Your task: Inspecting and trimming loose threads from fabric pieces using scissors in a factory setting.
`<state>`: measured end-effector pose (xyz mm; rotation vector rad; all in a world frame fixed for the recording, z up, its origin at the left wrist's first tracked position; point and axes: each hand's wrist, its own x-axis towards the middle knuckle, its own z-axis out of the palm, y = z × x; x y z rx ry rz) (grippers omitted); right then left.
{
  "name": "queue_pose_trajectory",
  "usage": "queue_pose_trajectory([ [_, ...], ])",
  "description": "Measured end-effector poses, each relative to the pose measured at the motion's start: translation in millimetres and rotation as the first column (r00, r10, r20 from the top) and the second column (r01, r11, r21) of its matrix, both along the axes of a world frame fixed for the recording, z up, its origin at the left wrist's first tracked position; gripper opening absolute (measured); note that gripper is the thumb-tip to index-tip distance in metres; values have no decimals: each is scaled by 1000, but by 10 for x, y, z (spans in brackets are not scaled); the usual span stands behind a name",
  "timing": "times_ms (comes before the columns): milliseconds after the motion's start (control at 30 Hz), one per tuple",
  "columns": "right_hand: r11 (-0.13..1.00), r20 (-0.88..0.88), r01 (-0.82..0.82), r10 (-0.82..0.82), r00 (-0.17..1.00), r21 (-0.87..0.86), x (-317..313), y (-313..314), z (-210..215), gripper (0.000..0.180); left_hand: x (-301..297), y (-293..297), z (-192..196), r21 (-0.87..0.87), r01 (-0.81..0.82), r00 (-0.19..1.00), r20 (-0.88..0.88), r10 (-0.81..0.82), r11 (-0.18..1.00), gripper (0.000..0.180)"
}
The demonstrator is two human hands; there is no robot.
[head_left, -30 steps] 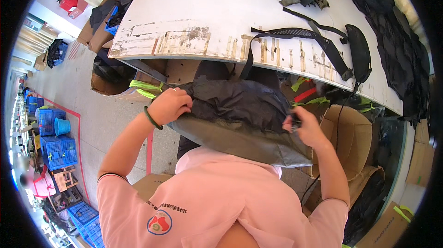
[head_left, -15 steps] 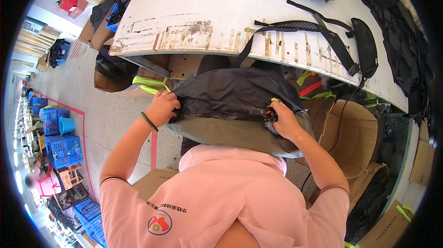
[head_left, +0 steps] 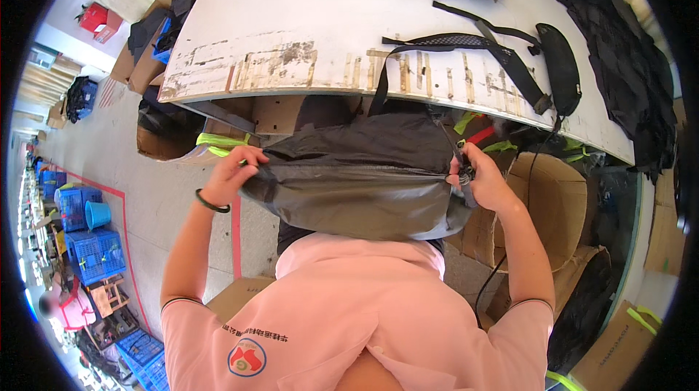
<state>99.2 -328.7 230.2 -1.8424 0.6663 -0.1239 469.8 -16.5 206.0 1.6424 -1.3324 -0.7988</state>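
Note:
A black and grey fabric bag [head_left: 349, 194] lies across my lap, in front of the table's near edge. A dark seam, possibly a zipper, runs along it between the black upper part and the shinier grey lower part. My left hand [head_left: 237, 171] pinches the bag's left end at that seam. At the right end, my right hand [head_left: 482, 176] grips the bag's edge, with a bunched black strap or cord by the fingers. The bag is stretched fairly straight between both hands. What lies under the right fingers is partly hidden.
A white worktable [head_left: 277, 20] with worn tape marks stands ahead. On it lie black straps [head_left: 466, 41], a black padded piece [head_left: 561, 74] and piles of dark fabric [head_left: 626, 63]. An open cardboard box [head_left: 546, 202] sits at right, another box at left. Blue crates [head_left: 95, 253] stand far left.
My hands have moved apart, the right one outward to the bag's end. The bag's seam is pulled straighter, and more of its grey side faces up.

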Motion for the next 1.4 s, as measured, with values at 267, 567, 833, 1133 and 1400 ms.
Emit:
queue_pose_trajectory([
  [267,998,-13,-61,61,998,-11,21,-69,63,34,127,-86,253,63,-65,909,-407,85,996,8],
  [567,974,28,-89,97,995,-210,541,-1,-58,27,116,-5,296,113,-125,886,-435,162,986,8],
  [833,975,-32,-209,207,978,-71,510,-109,-194,22,135,-60,321,211,-86,955,-262,141,974,14],
  [1133,979,-148,-189,176,973,-81,454,-162,-85,29,-79,-201,237,69,26,990,-143,-16,997,25],
  [1400,649,-2,-267,379,925,-713,1136,443,410,58,-334,-328,396,218,-59,755,-628,186,974,19],
])
